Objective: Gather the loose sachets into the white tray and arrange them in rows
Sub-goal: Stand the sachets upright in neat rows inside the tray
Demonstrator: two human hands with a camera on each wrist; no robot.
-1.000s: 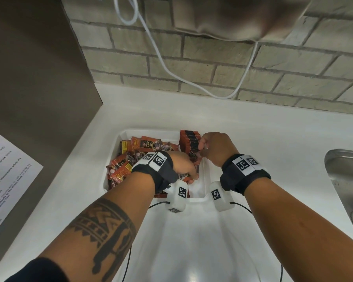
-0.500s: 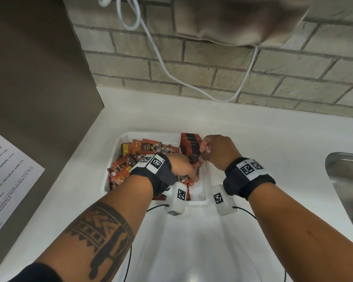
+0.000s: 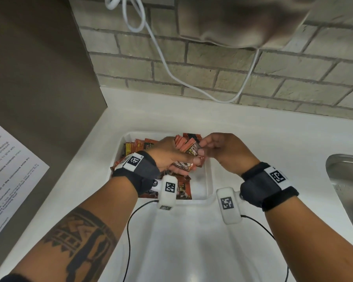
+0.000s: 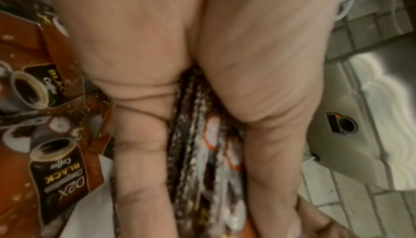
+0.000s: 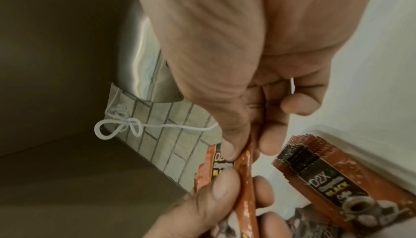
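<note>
Sachets bundle (image 3: 186,151) gripped in L hand (image 3: 167,153), R hand (image 3: 222,149) pinching its top, above white tray (image 3: 208,180).

A white surface (image 3: 253,135) runs along a pale brick wall (image 3: 212,74), where a white cord (image 3: 167,64) hangs. A brown panel (image 3: 39,68) bearing a printed sheet (image 3: 10,163) stands left; a steel sink (image 3: 346,180) sits right.

A white cable (image 3: 163,58) loops down the grey brick wall (image 3: 212,74) at twelve o'clock, passing under a beige appliance (image 3: 232,19) at one o'clock. A printed paper sheet (image 3: 10,169) hangs on the brown panel (image 3: 39,68) at nine o'clock. A steel sink (image 3: 346,184) sits in the white counter (image 3: 263,139) at three o'clock.
</note>
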